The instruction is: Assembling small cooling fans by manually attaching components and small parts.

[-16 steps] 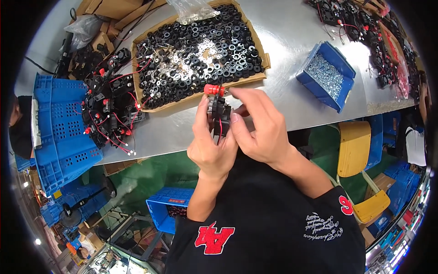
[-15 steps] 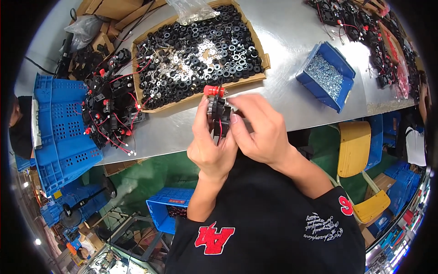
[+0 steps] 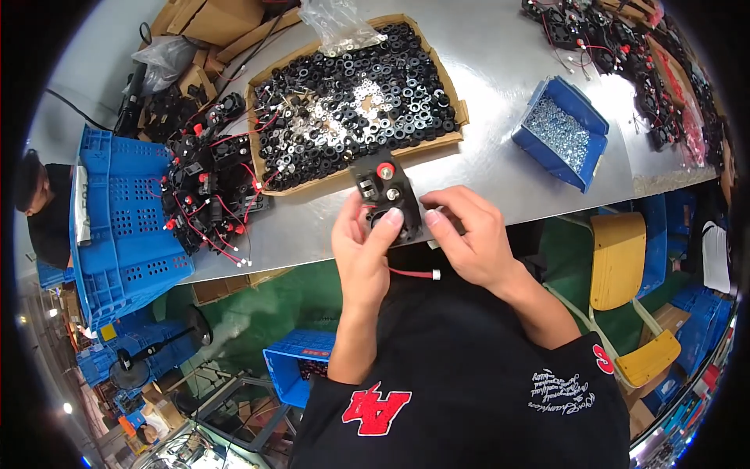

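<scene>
My left hand (image 3: 363,254) is closed around a black plastic module (image 3: 409,202), with the thumb across its lower front. On the module's upper face are a red-collared terminal post (image 3: 386,171) and a second metal post below it. A red lead with a white plug (image 3: 436,274) dangles beneath. My right hand (image 3: 478,242) hovers close to the module's right edge, fingers loosely bent, with a gap between thumb and index finger. I see nothing held there. Just beyond the module lies a shallow cardboard tray (image 3: 461,125) of black and silver washers.
A blue bin (image 3: 569,168) of small shiny metal parts stands on the metal table (image 3: 476,172) to the right. More wired black modules (image 3: 207,184) are heaped at left beside a blue crate (image 3: 133,234). Others lie at far right. A yellow chair (image 3: 617,262) stands below.
The module has turned from edge-on to show its face with the posts. My right hand has moved off its top to its right side. The lead now hangs free.
</scene>
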The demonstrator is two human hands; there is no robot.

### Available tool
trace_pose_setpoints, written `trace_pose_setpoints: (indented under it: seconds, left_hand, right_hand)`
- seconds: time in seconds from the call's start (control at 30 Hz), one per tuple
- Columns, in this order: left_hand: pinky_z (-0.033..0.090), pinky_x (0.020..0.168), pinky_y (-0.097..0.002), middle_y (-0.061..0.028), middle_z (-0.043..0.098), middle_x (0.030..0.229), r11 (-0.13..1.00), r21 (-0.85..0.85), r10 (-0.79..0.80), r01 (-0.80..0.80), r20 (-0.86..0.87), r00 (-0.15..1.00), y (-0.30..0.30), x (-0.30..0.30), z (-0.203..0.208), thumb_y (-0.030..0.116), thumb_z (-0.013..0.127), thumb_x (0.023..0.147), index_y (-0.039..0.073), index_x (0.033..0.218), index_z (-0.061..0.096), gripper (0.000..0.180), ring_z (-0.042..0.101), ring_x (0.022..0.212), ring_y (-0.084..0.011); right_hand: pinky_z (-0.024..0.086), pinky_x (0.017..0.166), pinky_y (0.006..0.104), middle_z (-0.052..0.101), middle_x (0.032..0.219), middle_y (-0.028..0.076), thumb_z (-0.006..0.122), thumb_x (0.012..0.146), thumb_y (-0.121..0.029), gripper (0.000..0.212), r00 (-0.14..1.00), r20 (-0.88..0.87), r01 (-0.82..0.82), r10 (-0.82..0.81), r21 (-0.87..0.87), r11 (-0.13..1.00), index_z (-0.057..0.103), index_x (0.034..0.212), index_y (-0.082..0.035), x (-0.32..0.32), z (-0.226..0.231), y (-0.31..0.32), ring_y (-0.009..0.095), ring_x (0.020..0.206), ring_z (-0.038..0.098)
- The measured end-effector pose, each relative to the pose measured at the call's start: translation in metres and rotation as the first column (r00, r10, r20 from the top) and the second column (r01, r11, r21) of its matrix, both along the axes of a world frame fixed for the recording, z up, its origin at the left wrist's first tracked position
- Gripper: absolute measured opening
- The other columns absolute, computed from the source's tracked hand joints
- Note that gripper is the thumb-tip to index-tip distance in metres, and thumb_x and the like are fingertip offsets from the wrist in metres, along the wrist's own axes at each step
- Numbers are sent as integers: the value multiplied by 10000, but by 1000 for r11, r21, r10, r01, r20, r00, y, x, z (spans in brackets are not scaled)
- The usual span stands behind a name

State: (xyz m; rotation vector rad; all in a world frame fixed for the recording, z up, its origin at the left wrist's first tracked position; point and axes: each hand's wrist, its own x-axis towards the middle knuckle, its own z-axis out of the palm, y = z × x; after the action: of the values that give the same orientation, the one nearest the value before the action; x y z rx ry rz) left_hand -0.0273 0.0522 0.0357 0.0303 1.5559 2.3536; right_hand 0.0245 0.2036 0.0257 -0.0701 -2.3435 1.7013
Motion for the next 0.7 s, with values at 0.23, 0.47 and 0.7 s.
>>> trace_pose_setpoints:
  seconds: [0.23, 0.47, 0.7]
  left_hand:
    - [537, 640, -310, -236, 569, 1243, 834, 535, -354, 134, 332, 874, -22, 14, -5, 267, 498, 837, -78, 1387, 379, 660, 631, 800, -200]
    - [408, 559, -285, -154, 543, 1135, 582, 799, -553, 153, 251, 794, -34, 28, -13, 262, 541, 772, -32, 1387, 327, 714, 505, 691, -163]
    - [414, 557, -278, -188, 589, 1131, 650, 740, -490, 172, 235, 839, -40, 35, -8, 322, 470, 799, -68, 1370, 386, 696, 504, 687, -171]
  right_hand:
    - [510, 822, 302, 581, 1132, 135, 441, 985, -210, 418, 899, -432, -18, -76, -209, 978, 454, 1327, 30, 4, 44, 57, 176, 943, 604]
    - [510, 810, 314, 592, 1117, 135, 455, 976, -197, 387, 864, -485, 118, -135, -65, 991, 481, 1297, 16, 12, 46, 64, 189, 937, 609]
    - [511, 797, 326, 602, 1102, 135, 469, 966, -185, 356, 810, -569, 209, -143, 51, 977, 508, 1268, 2, -12, 50, 64, 202, 932, 613]
